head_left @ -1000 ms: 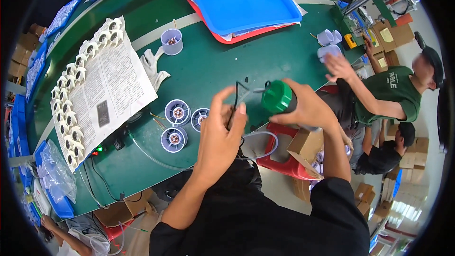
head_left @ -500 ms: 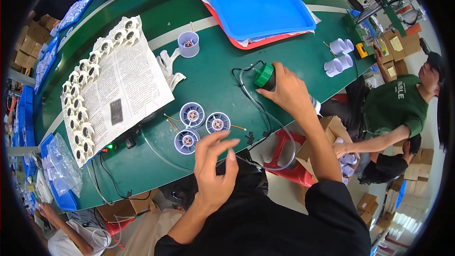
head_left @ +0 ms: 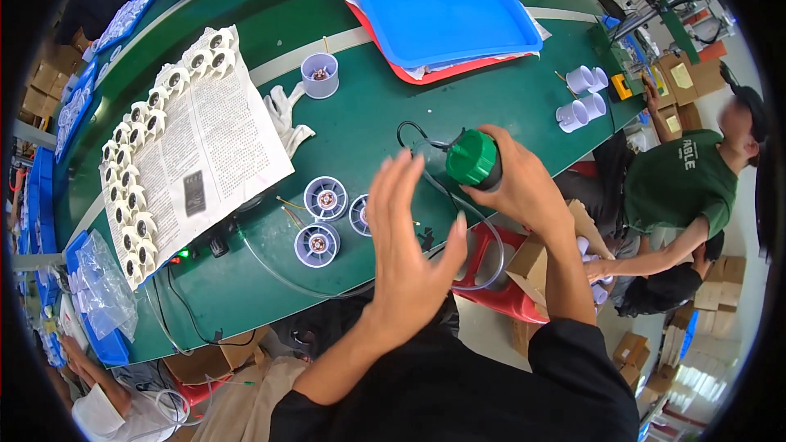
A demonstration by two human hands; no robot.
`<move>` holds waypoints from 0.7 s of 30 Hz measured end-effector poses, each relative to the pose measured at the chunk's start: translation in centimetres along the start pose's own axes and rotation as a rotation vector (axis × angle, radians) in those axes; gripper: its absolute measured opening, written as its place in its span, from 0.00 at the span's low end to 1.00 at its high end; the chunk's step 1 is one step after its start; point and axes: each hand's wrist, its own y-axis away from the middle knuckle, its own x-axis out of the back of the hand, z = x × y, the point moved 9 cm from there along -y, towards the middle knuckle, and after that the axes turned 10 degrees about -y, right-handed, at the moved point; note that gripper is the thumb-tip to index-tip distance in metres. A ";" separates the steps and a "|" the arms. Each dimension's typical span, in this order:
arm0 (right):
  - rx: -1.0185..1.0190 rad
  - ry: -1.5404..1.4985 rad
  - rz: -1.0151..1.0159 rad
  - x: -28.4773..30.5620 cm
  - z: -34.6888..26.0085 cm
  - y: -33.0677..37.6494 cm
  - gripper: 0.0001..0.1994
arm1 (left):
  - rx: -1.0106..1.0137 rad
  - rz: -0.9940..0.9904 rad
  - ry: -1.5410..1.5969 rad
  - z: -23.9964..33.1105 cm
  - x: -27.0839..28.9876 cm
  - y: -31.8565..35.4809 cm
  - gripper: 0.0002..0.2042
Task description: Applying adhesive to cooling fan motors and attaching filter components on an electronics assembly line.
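Note:
My right hand [head_left: 528, 184] grips a dark bottle with a ribbed green cap [head_left: 472, 158], held above the green table. A dark cord and a clear tube [head_left: 500, 254] run near the bottle; where they join it is hidden. To the left, my left hand [head_left: 409, 270] is raised with fingers spread and nothing in it. Beyond it on the table are three pale purple round housings with copper-coloured centres: one upper [head_left: 326, 198], one lower [head_left: 317, 244], and one partly covered by my left fingers [head_left: 358, 214].
A printed sheet [head_left: 221, 131] carries several white fan wheels [head_left: 131, 155] along its left edge. Farther back are a single purple cup [head_left: 320, 75], white gloves [head_left: 285, 119] and a blue tray [head_left: 446, 12]. Several cups [head_left: 572, 117] stand at right, near a co-worker [head_left: 684, 180].
My right hand has brought the green-capped bottle nearer and tipped its cap more toward me. My left hand has moved up and right toward it, fingers spreading, now covering part of one housing.

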 end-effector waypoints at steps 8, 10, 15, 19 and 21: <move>0.080 -0.082 -0.062 1.2 -1.5 2.6 0.37 | -0.320 -0.218 -0.231 3.6 -1.8 -5.8 0.31; 0.052 -0.096 -0.079 0.9 -1.2 2.7 0.39 | -0.361 -0.491 -0.372 3.6 -4.3 -5.7 0.27; 0.023 -0.135 -0.058 0.7 -1.1 2.6 0.39 | -0.396 -0.426 -0.371 2.4 -6.1 -5.7 0.20; -0.005 -0.257 -0.076 0.5 -0.3 2.6 0.37 | -0.503 -0.266 -0.365 2.9 -5.5 -5.8 0.19; -0.043 -0.277 -0.083 0.2 0.0 2.5 0.37 | -0.515 -0.247 -0.376 2.8 -5.5 -5.8 0.19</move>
